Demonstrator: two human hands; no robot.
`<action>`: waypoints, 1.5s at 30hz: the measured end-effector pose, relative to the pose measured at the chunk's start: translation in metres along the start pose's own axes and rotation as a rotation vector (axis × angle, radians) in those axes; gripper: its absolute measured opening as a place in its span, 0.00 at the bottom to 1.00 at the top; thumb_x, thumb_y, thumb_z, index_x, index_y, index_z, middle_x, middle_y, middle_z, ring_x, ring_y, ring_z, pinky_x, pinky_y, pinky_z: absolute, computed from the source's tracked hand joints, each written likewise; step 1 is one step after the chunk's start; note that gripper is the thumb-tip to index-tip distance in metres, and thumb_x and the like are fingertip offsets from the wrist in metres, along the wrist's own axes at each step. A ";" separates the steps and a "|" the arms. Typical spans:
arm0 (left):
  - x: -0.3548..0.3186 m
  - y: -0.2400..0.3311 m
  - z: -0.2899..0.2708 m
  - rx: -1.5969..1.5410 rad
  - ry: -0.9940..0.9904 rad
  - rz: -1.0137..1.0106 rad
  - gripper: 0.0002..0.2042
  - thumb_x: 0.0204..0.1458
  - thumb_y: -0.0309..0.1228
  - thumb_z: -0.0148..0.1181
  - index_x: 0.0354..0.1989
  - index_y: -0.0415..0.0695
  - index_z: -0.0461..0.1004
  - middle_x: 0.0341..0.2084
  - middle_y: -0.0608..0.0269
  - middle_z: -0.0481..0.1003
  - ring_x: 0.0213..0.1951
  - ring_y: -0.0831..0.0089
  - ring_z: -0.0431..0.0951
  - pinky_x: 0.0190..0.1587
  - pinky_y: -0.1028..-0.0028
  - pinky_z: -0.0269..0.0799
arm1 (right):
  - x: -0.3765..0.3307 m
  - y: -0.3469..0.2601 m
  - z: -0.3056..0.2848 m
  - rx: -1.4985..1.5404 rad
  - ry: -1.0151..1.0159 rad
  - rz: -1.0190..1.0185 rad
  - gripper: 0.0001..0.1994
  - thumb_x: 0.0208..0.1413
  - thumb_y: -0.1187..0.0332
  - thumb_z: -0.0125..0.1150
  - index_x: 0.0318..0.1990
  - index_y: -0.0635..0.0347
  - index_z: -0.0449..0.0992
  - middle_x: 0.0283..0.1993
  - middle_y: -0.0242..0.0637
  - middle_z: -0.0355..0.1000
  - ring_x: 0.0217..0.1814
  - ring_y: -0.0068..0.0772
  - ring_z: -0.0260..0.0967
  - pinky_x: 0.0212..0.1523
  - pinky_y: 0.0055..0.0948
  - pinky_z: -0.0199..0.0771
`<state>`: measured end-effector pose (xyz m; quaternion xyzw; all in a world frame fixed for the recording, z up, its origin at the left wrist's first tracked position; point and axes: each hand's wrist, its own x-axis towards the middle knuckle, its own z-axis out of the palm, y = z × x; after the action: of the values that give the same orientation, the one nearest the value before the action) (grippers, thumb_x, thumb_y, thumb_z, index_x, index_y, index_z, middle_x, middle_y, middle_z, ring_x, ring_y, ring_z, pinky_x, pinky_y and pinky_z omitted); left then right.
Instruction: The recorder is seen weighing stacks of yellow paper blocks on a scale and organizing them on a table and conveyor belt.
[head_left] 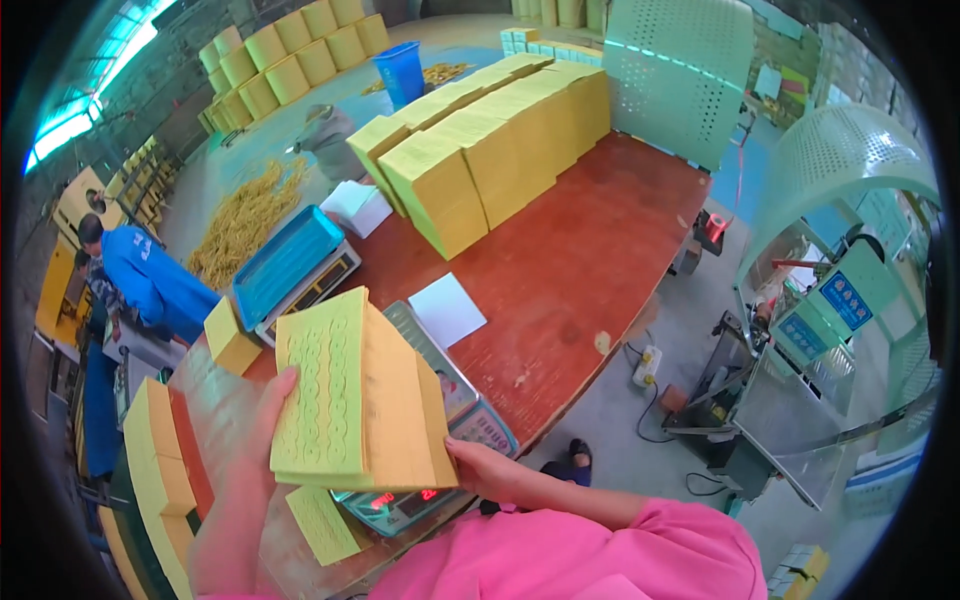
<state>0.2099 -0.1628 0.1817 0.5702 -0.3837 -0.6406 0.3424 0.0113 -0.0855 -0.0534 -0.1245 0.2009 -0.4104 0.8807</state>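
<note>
A thick stack of yellow paper sheets (320, 395), its top sheet embossed with rows of ring patterns, is held tilted between both hands. My left hand (272, 405) presses its left side, fingers mostly hidden. At its lower right corner, my right hand (475, 465) grips the edge. Beneath the stack is a turquoise digital scale (490, 430) with lit red digits, its plate largely covered from sight. A small embossed yellow sheet pile (325, 525) lies beside the scale's near left. White paper (447, 310) rests just past the scale.
Long rows of yellow paper stacks (500, 150) stand across the red table (570, 290). A second scale with a blue tray (290, 255) sits left, near a person in blue (155, 275). Machinery (800, 340) with a perforated guard is at right; more stacks (160, 470) lie lower left.
</note>
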 end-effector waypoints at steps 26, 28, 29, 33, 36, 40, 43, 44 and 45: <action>0.401 0.030 0.580 -0.214 -0.326 -0.100 0.39 0.53 0.61 0.55 0.69 0.53 0.54 0.64 0.51 0.58 0.65 0.43 0.56 0.57 0.27 0.55 | -0.084 -0.632 -0.310 -1.089 1.143 -0.733 0.24 0.61 0.60 0.55 0.62 0.62 0.67 0.59 0.50 0.69 0.61 0.45 0.68 0.60 0.35 0.67; 0.434 0.047 0.610 -0.154 -0.281 -0.086 0.39 0.52 0.61 0.55 0.69 0.55 0.54 0.65 0.51 0.57 0.65 0.43 0.55 0.57 0.28 0.56 | -0.079 -0.626 -0.299 -0.890 1.192 -1.089 0.23 0.60 0.64 0.55 0.61 0.64 0.67 0.61 0.52 0.67 0.65 0.49 0.64 0.62 0.39 0.66; 0.447 0.050 0.633 -0.092 -0.276 -0.097 0.40 0.51 0.62 0.56 0.69 0.56 0.54 0.65 0.52 0.56 0.66 0.43 0.54 0.57 0.29 0.56 | -0.077 -0.619 -0.318 -0.951 1.183 -1.255 0.22 0.60 0.66 0.55 0.60 0.64 0.67 0.62 0.52 0.66 0.66 0.51 0.63 0.63 0.40 0.64; 0.495 0.076 0.684 -0.094 -0.255 -0.104 0.38 0.51 0.62 0.54 0.69 0.62 0.53 0.69 0.55 0.49 0.67 0.43 0.52 0.58 0.30 0.55 | -0.076 -0.539 -0.314 -1.269 1.204 -1.253 0.17 0.56 0.73 0.57 0.54 0.63 0.70 0.65 0.52 0.61 0.67 0.55 0.60 0.66 0.44 0.59; 0.530 0.086 0.716 -0.130 -0.278 -0.078 0.48 0.48 0.59 0.61 0.70 0.55 0.39 0.69 0.54 0.52 0.64 0.42 0.59 0.57 0.26 0.51 | -0.079 -0.534 -0.308 -1.393 1.168 -1.153 0.14 0.53 0.75 0.59 0.49 0.63 0.72 0.64 0.51 0.63 0.67 0.55 0.60 0.66 0.46 0.59; 0.544 0.101 0.757 -0.152 -0.284 -0.124 0.50 0.47 0.60 0.61 0.71 0.55 0.36 0.70 0.54 0.50 0.65 0.42 0.59 0.58 0.27 0.50 | -0.083 -0.534 -0.306 -1.570 1.177 -1.060 0.12 0.50 0.76 0.60 0.44 0.61 0.74 0.61 0.48 0.66 0.66 0.53 0.60 0.64 0.46 0.61; 0.533 0.108 0.771 -0.161 -0.211 -0.113 0.45 0.49 0.65 0.55 0.71 0.56 0.48 0.70 0.58 0.49 0.67 0.45 0.55 0.60 0.30 0.50 | -0.083 -0.535 -0.310 -1.563 1.181 -1.067 0.12 0.49 0.77 0.60 0.43 0.59 0.75 0.60 0.45 0.68 0.67 0.51 0.60 0.63 0.45 0.62; 0.528 0.111 0.767 -0.165 -0.202 -0.100 0.45 0.48 0.65 0.55 0.71 0.55 0.47 0.70 0.57 0.49 0.67 0.44 0.55 0.60 0.29 0.50 | -0.081 -0.536 -0.311 -1.574 1.169 -1.068 0.12 0.49 0.77 0.60 0.43 0.59 0.75 0.60 0.45 0.68 0.67 0.51 0.60 0.63 0.45 0.62; 0.525 0.114 0.759 -0.170 -0.189 -0.085 0.46 0.48 0.65 0.56 0.71 0.54 0.47 0.69 0.55 0.50 0.67 0.44 0.55 0.60 0.29 0.50 | -0.080 -0.536 -0.311 -1.602 1.170 -1.090 0.12 0.49 0.77 0.60 0.43 0.60 0.74 0.58 0.46 0.69 0.65 0.52 0.61 0.62 0.46 0.62</action>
<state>-0.6044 -0.5999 0.0783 0.4919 -0.3341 -0.7356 0.3245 -0.5381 -0.3796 -0.1034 -0.5127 0.7060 -0.4881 0.0218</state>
